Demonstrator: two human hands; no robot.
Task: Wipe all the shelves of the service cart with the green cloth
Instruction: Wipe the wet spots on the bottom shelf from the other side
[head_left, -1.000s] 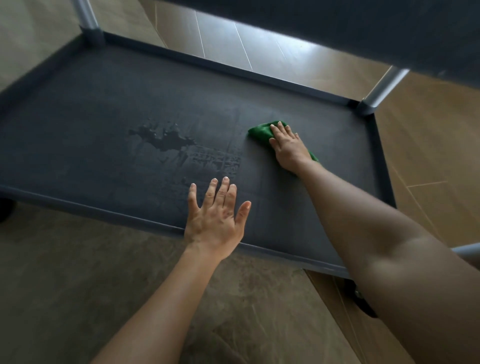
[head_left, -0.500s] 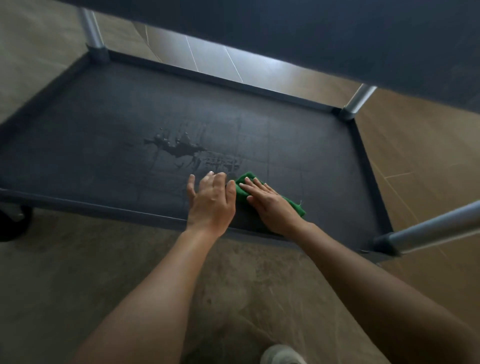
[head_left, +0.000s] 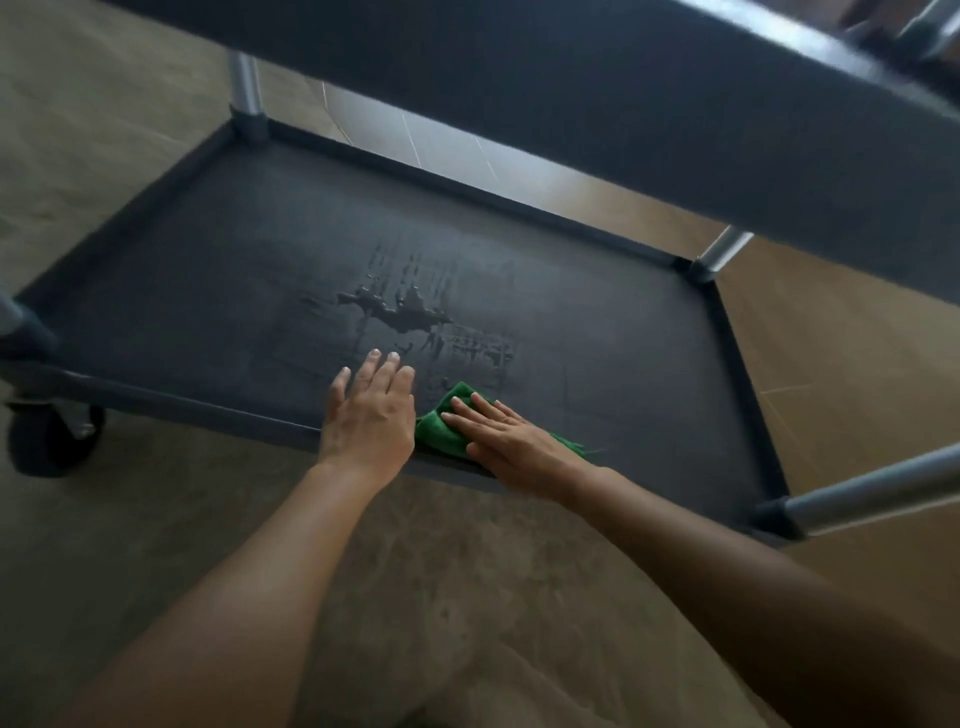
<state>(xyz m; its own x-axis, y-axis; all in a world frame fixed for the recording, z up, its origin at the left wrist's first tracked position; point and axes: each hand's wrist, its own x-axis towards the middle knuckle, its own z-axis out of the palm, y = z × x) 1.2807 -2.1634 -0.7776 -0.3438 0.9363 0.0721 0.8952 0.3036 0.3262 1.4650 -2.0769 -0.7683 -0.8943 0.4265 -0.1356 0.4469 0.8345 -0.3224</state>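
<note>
Green and bunched, the one microfibre cloth (head_left: 439, 428) lies at the near rim of the dark grey plastic lower shelf (head_left: 234, 249). It is pinned under the right hand (head_left: 511, 441), whose fingers lie flat and straight across it. The left hand (head_left: 371, 415) sits just beside the cloth on its left, palm down and fingers extended on the shelf, gripping nothing. Just beyond the fingertips I see one wet streaky patch (head_left: 400, 312). I count one black caster wheel (head_left: 49, 441) at the near left and three silver metal posts (head_left: 722, 252) plainly. A second dark shelf (head_left: 623, 104) hangs above, farther off.
</note>
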